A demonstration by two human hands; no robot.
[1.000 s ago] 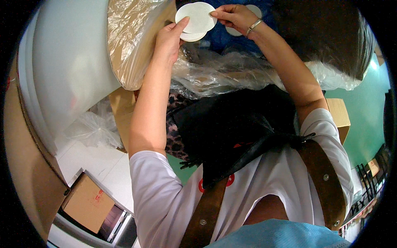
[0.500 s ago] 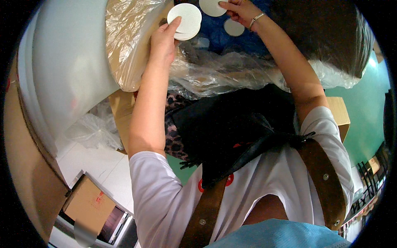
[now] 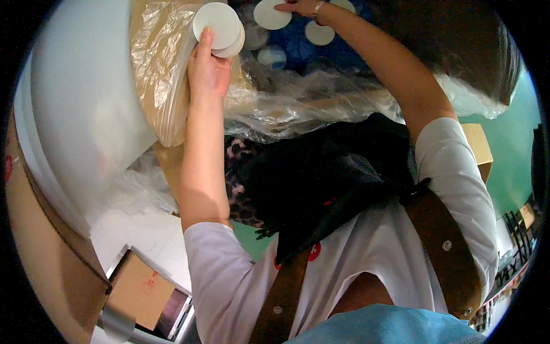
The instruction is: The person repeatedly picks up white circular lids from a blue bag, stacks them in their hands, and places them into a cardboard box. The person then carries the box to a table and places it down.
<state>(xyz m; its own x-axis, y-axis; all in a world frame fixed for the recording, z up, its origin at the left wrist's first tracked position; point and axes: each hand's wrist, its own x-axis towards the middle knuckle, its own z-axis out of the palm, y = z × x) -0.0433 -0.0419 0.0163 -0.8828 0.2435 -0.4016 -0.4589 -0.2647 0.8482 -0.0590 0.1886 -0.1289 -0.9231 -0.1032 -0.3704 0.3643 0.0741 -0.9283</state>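
My left hand [image 3: 209, 69] grips a small stack of white round discs [image 3: 216, 23] by its near edge, thumb on the top disc. Further right, my right hand [image 3: 303, 10] pinches another white disc [image 3: 268, 14] over a plastic-lined container with a dark blue interior [image 3: 298, 60]. More round pieces lie inside, including a pale disc [image 3: 319, 33] below my right hand and one [image 3: 271, 57] partly under clear film. Crumpled clear plastic [image 3: 309, 92] spills along the near edge of the container.
A tan plastic-wrapped surface [image 3: 154, 69] borders the container on the left, beside a large pale grey curved surface [image 3: 86, 114]. A black bag [image 3: 321, 160] sits at my waist. Cardboard boxes [image 3: 140, 289] are at lower left and right [image 3: 478, 143], with green floor [image 3: 510, 172] beyond.
My right hand has moved up and left, carrying a disc away from the left hand's stack. My left hand and stack have shifted left, and more pieces inside the container show.
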